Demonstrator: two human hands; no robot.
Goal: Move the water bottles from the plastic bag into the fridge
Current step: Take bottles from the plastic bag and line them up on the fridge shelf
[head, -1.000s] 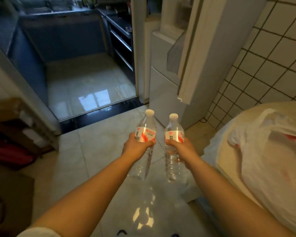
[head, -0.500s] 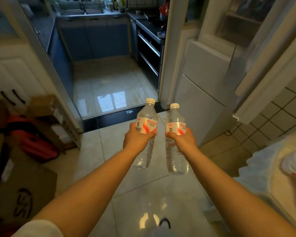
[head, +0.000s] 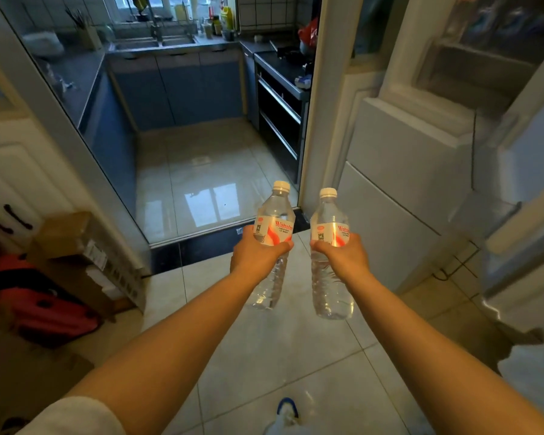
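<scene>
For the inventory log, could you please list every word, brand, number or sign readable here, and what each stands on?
"Wahaha", cut off at the edge: red brand name on the label of the left bottle, in the left hand.
"Waha", partly hidden: label of the right bottle, in the right hand.
Small print and square codes on both labels: too small to read.
Stickers on the cardboard box: blurred, unreadable.

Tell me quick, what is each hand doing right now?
Left hand: grips the left water bottle around its label.
Right hand: grips the right water bottle around its label.
</scene>
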